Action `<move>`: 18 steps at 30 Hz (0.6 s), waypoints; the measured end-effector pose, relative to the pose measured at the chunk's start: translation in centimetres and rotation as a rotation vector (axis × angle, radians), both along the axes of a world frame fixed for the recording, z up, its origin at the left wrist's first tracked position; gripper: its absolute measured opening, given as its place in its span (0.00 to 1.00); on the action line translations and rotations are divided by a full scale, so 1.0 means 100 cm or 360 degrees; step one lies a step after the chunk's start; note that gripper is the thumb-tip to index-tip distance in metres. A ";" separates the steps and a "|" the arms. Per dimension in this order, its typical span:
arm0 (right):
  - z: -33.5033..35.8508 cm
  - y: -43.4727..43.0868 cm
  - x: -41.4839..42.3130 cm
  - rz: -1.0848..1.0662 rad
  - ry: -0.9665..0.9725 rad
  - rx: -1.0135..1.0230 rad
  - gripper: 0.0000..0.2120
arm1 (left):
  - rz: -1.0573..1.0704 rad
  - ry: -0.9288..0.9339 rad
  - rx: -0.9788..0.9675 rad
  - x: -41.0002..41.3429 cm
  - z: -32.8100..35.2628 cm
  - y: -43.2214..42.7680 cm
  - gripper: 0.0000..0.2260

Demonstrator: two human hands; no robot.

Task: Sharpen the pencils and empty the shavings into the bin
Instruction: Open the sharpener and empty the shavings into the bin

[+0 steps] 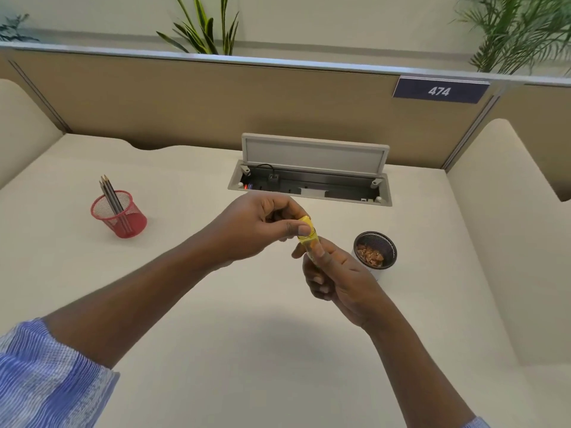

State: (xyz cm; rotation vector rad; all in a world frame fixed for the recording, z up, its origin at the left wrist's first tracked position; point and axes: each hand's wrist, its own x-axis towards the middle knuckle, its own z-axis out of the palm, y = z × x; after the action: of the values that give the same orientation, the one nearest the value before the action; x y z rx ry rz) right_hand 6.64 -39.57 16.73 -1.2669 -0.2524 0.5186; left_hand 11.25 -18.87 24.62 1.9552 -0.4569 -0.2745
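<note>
From the head view, both hands meet over the middle of the desk (216, 350). The right hand (336, 273) has its grip wrapped around the body of the yellow sharpener (309, 242), and the left hand (262, 225) pinches the cap end between thumb and fingers. Neither grip is wide; both are closed on the same sharpener. Whether the cap is coming off or going back on cannot be told.

The bin (375, 250), a small dark mesh cup, stands just to the right of the hands and already holds brown shavings (370, 256). The step appears to be handling the cap around emptying. To do it well, the person should keep the body steady in the right hand, turn or pull the cap squarely, and keep the open end above the bin so no shavings fall on the desk.

By count: one sharpener, one bin, one red mesh cup (119, 214) far to the left, and three pencils (111, 193) standing in it, points up.
</note>
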 end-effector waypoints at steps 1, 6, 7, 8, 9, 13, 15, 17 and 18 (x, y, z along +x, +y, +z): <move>-0.001 -0.003 0.002 -0.0029 -0.0017 -0.0023 0.19 | 0.0013 0.0006 0.0009 0.002 0.000 -0.005 0.05; -0.005 -0.026 0.008 -0.0200 -0.0072 -0.0117 0.19 | 0.0064 0.0082 0.0039 0.016 -0.002 -0.039 0.06; -0.005 -0.031 0.008 -0.0241 -0.0084 -0.0141 0.19 | 0.0079 0.0099 0.0041 0.019 -0.003 -0.047 0.06; -0.006 -0.037 0.009 -0.0287 -0.0097 -0.0170 0.18 | 0.0090 0.0126 0.0041 0.022 -0.004 -0.055 0.07; -0.006 -0.043 0.010 -0.0335 -0.0104 -0.0204 0.17 | 0.0102 0.0167 0.0039 0.025 -0.005 -0.064 0.08; -0.007 -0.066 0.013 -0.0582 -0.0089 -0.0349 0.15 | 0.0218 0.0429 0.0005 0.039 -0.011 -0.098 0.14; -0.008 -0.077 0.014 -0.0706 -0.0110 -0.0430 0.13 | 0.0274 0.0587 -0.0034 0.047 -0.013 -0.113 0.18; -0.013 -0.088 0.016 -0.0804 -0.0162 -0.0538 0.10 | 0.0312 0.0718 -0.0063 0.054 -0.017 -0.128 0.19; -0.016 -0.093 0.017 -0.0847 -0.0182 -0.0602 0.09 | 0.0340 0.0765 -0.0065 0.056 -0.020 -0.134 0.19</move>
State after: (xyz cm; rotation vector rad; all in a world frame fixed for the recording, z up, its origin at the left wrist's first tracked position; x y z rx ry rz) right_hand 8.35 -48.92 15.10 -1.6613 0.0988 0.0320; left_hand 16.89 -32.31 22.65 1.8019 0.0587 -0.5733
